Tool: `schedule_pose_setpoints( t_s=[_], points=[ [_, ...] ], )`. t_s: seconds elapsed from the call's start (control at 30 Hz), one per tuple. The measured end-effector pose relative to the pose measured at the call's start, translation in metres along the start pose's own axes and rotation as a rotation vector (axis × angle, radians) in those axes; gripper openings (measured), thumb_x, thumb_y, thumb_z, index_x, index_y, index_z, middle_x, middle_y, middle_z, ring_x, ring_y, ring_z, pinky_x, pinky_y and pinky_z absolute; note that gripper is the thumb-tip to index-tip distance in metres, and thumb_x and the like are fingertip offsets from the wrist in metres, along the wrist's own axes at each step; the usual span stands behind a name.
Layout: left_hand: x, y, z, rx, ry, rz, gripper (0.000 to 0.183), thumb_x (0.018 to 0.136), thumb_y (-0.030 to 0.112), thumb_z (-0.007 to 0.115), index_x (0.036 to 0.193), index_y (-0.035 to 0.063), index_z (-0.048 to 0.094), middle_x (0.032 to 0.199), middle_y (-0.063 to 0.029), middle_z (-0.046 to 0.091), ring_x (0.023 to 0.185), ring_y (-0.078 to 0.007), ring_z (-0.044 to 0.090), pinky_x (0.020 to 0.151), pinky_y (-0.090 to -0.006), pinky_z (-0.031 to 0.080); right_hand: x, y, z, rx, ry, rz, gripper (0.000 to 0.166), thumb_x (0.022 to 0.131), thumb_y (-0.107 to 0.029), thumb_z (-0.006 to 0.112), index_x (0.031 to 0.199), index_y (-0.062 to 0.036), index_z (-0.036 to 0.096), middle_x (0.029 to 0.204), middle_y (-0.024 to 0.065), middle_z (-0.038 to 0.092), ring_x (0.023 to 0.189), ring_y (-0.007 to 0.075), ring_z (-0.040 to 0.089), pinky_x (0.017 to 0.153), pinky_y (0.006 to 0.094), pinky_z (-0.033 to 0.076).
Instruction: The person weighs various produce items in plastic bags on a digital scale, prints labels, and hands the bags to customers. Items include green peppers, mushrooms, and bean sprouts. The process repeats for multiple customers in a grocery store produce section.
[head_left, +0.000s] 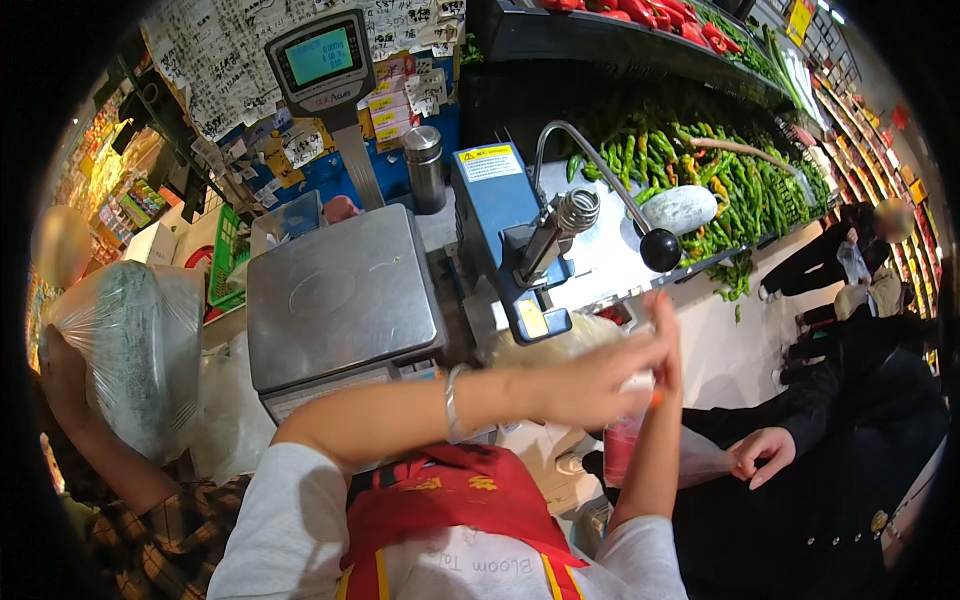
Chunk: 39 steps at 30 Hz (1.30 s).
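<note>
My left hand (600, 379), blurred, reaches across my body to the right, a bangle on its wrist. Its fingers meet my right hand (665, 337), which points upward and is seen nearly edge-on. Whether anything thin lies between the two hands cannot be made out. Just beyond them is a blue bag-sealing device (495, 217) with a metal spring (579, 210) and a curved rod ending in a black ball knob (660, 250). Left of it stands a weighing scale with a bare steel platform (345, 292) and a lit display (319, 58).
At right, another person's hand (763, 454) holds a clear plastic bag (701, 457). Another person at left supports a large bagged green item (135, 352). Green peppers (750, 187) and a pale gourd (679, 208) lie behind the sealer. A steel canister (424, 169) stands by the scale.
</note>
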<state>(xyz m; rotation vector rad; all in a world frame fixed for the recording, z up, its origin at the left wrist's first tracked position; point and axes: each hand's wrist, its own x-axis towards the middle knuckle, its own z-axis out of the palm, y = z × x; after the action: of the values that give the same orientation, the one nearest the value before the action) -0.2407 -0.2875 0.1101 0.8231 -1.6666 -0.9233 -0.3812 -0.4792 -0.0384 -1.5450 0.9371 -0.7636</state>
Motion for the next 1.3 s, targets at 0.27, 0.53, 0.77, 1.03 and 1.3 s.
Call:
schedule_pose_setpoints(
  t_s=[0.27,0.53,0.77,1.03,1.3],
  points=[
    [-0.056,0.079,0.009,-0.418,0.000,0.122,0.012,0.088,0.008,0.047,0.098,0.0017,0.049,0.091,-0.0094,0.042,0.087,-0.0213,0.047,0.081,-0.0336,0.036,-0.159,0.053,0.009,0.057,-0.126,0.323,0.054,0.092,-0.042,0.042,0.125,0.0003,0.043,0.118,0.0108,0.053,0.113,0.0196,0.046,0.099,0.0334,0.032],
    [-0.151,0.144,0.000,-0.200,0.368,0.348,0.016,0.085,0.004,0.053,0.101,0.0029,0.052,0.091,-0.0089,0.048,0.084,-0.0229,0.049,0.075,-0.0330,0.038,-0.155,-0.004,0.131,0.240,-0.898,0.546,0.052,0.090,-0.040,0.048,0.126,-0.0018,0.043,0.120,0.0097,0.051,0.112,0.0181,0.046,0.096,0.0310,0.035],
    [-0.280,0.193,0.003,0.687,1.002,-0.274,0.022,0.079,-0.001,0.054,0.101,0.0009,0.051,0.084,-0.0113,0.046,0.073,-0.0227,0.045,0.065,-0.0316,0.038,-0.262,-0.058,0.321,0.476,-1.433,0.757,0.046,0.092,-0.035,0.047,0.128,-0.0082,0.037,0.118,0.0061,0.050,0.105,0.0166,0.051,0.088,0.0315,0.044],
    [-0.406,0.154,-0.014,1.367,1.243,-0.923,0.022,0.078,-0.002,0.053,0.099,0.0016,0.050,0.085,-0.0141,0.048,0.083,-0.0322,0.047,0.075,-0.0373,0.040,-0.376,-0.026,0.486,0.340,-1.789,0.711,0.045,0.090,-0.028,0.050,0.129,-0.0095,0.038,0.116,0.0041,0.050,0.097,0.0130,0.052,0.077,0.0268,0.046],
    [-0.429,0.164,-0.034,1.190,1.416,-0.934,0.017,0.082,0.009,0.049,0.097,0.0010,0.047,0.087,-0.0170,0.048,0.081,-0.0329,0.046,0.071,-0.0395,0.037,-0.236,-0.090,0.411,0.307,-1.960,0.345,0.036,0.090,-0.019,0.053,0.118,0.0032,0.050,0.108,0.0167,0.059,0.098,0.0225,0.060,0.087,0.0321,0.047]
  ],
)
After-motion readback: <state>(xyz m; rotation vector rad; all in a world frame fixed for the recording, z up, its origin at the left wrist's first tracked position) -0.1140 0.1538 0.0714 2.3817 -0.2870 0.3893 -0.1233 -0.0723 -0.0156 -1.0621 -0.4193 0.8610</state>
